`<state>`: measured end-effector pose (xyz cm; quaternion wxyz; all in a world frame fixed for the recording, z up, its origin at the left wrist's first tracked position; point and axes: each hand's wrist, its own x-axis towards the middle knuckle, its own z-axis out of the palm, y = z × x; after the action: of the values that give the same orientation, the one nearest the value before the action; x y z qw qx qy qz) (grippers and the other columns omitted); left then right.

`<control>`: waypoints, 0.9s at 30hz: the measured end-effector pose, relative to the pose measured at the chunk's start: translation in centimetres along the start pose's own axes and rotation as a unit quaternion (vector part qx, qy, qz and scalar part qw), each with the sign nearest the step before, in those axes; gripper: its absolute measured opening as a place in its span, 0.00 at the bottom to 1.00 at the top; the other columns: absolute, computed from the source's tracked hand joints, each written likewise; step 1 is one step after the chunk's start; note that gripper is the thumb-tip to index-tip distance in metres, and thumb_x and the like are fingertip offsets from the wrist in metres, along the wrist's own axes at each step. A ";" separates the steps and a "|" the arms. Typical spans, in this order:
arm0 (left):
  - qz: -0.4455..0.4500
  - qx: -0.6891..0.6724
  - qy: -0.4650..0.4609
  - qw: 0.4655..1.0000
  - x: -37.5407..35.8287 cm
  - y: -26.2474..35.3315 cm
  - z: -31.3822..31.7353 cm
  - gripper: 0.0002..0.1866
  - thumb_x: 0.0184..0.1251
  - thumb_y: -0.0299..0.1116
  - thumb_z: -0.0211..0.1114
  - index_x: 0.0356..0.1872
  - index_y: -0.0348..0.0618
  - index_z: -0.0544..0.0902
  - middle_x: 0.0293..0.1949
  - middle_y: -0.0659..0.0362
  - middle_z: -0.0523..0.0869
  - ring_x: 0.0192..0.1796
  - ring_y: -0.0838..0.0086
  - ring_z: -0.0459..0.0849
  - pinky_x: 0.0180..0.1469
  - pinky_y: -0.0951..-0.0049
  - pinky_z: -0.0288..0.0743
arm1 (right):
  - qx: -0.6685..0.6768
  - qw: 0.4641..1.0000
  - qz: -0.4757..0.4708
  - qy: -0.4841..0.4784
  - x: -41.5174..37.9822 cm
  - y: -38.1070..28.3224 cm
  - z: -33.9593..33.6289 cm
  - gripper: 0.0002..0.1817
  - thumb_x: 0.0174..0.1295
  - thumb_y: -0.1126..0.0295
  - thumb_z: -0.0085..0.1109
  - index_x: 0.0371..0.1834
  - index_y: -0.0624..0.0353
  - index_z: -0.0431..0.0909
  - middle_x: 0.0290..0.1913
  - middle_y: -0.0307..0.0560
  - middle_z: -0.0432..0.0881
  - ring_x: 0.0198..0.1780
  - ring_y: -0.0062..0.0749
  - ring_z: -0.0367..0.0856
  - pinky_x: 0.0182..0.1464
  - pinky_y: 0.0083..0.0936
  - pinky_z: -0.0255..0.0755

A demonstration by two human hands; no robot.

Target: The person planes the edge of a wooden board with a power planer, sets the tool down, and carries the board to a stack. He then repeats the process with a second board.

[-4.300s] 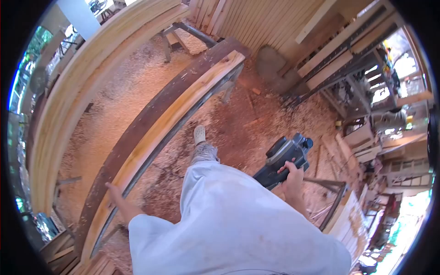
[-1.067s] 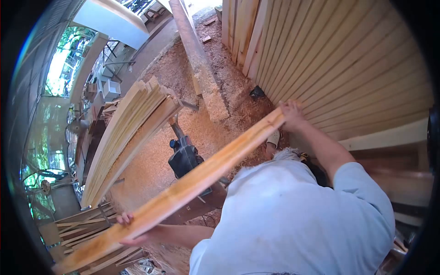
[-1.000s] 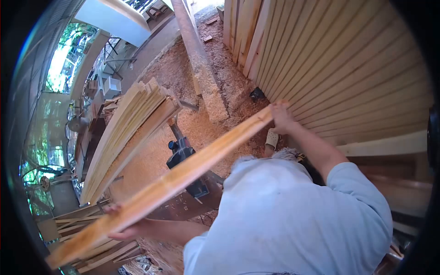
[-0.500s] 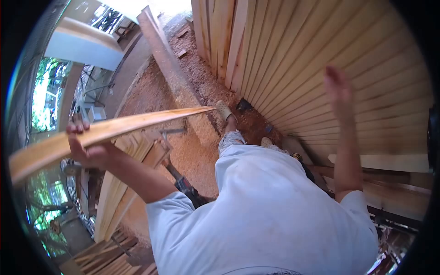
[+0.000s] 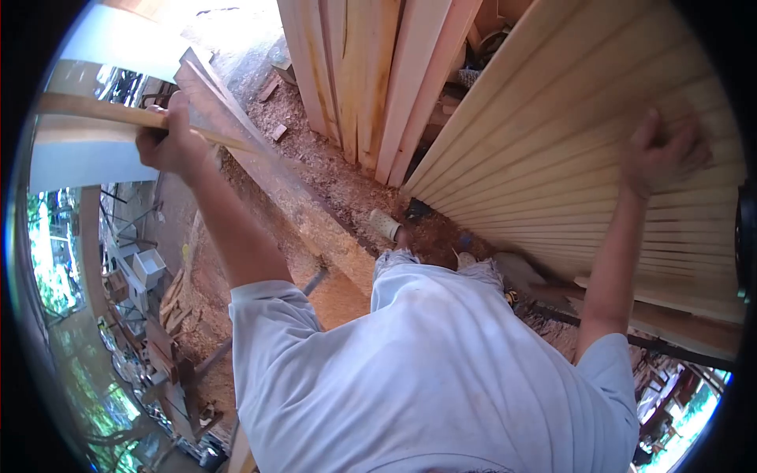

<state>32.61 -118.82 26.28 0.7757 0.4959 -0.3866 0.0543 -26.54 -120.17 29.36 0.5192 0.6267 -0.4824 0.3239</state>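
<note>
My left hand (image 5: 175, 140) is raised at the upper left, its fingers closed around a long narrow wooden board (image 5: 102, 109). That board is seen nearly edge-on, with its thin end reaching right over the floor. On the right, my right hand (image 5: 669, 154) is in front of a row of upright wooden boards (image 5: 552, 158). It is blurred, with thumb and bent fingers apart and nothing between them.
More planks (image 5: 355, 79) stand upright at the top centre. A long beam (image 5: 260, 150) crosses the floor, which is covered in wood shavings (image 5: 315, 165). A white box (image 5: 148, 268) and wood scraps (image 5: 177, 303) lie at the left. My shoe (image 5: 385, 225) is near the boards.
My left hand has lifted the board up and forward, and it now shows its narrow edge. My right hand has moved outward to the right across the boards. The view has turned.
</note>
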 end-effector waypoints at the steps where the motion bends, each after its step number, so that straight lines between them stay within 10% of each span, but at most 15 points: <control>1: -0.005 0.014 -0.013 1.000 0.6 -1.7 1.0 0.14 0.47 0.25 0.80 0.27 0.33 0.80 0.29 0.59 0.81 0.31 0.76 0.78 0.37 0.74 0.74 | 0.005 1.000 0.010 0.004 0.0 -0.1 -0.1 0.32 0.63 0.49 0.67 0.60 0.63 0.77 0.53 0.62 0.76 0.51 0.60 0.75 0.56 0.56 0.68; 11: -0.101 0.041 -0.068 0.992 2.4 -15.3 10.8 0.22 0.49 0.29 0.80 0.41 0.27 0.80 0.38 0.53 0.85 0.37 0.69 0.82 0.39 0.71 0.78 | -0.004 0.994 0.108 -0.026 -1.7 -1.4 -0.4 0.34 0.68 0.52 0.62 0.70 0.65 0.71 0.76 0.72 0.58 0.76 0.68 0.57 0.76 0.60 0.50; 21: -0.132 0.176 -0.082 0.972 3.5 -21.9 19.9 0.25 0.53 0.41 0.81 0.39 0.29 0.79 0.44 0.51 0.80 0.42 0.62 0.80 0.47 0.63 0.76 | -0.011 0.992 0.110 -0.057 -2.0 -2.0 -0.4 0.36 0.74 0.50 0.50 0.74 0.69 0.63 0.80 0.71 0.51 0.81 0.68 0.47 0.78 0.60 0.44; 23: -0.129 0.213 -0.213 0.945 4.3 -22.7 21.2 0.28 0.56 0.45 0.79 0.42 0.27 0.80 0.47 0.51 0.78 0.44 0.61 0.79 0.48 0.63 0.75 | -0.013 0.994 0.104 -0.042 -1.5 -2.1 -0.8 0.36 0.74 0.50 0.50 0.74 0.68 0.63 0.79 0.71 0.51 0.81 0.68 0.46 0.78 0.60 0.45; 27: -0.177 0.460 -0.299 0.817 1.0 -22.4 20.9 0.47 0.64 0.68 0.59 0.63 0.27 0.77 0.72 0.39 0.68 0.77 0.43 0.57 0.76 0.48 0.55 | -0.014 0.994 0.102 -0.034 -1.0 -2.3 -0.8 0.35 0.74 0.50 0.49 0.74 0.67 0.65 0.79 0.70 0.53 0.81 0.68 0.48 0.78 0.62 0.47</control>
<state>32.38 -147.31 15.02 0.2996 0.8469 -0.4347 -0.0631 -24.68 -119.12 27.87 0.4756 0.5776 -0.5655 0.3471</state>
